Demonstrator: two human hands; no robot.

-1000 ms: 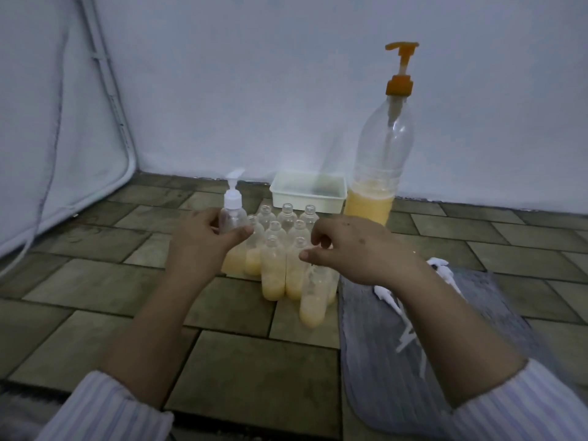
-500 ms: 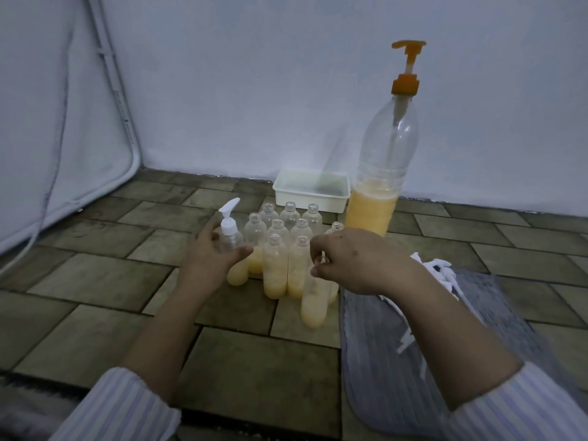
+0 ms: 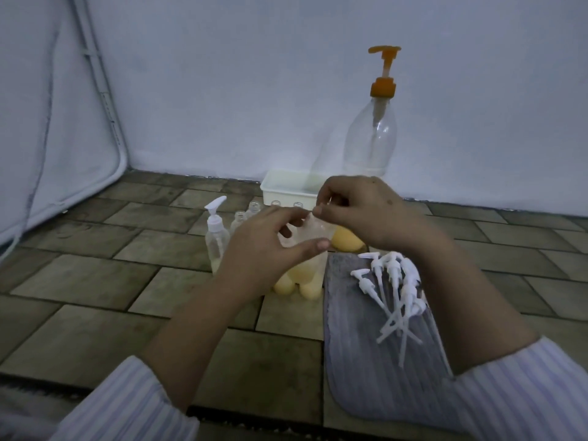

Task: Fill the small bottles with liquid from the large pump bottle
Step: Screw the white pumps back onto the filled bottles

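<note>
while left hand (image 3: 264, 246) grips small bottle (image 3: 310, 232), right hand (image 3: 359, 211) pinches its neck.

A white tray (image 3: 288, 193) (by the wall) and a grey mat (image 3: 366, 361) lie on tiles.

Head-worn view, forward and down
</note>
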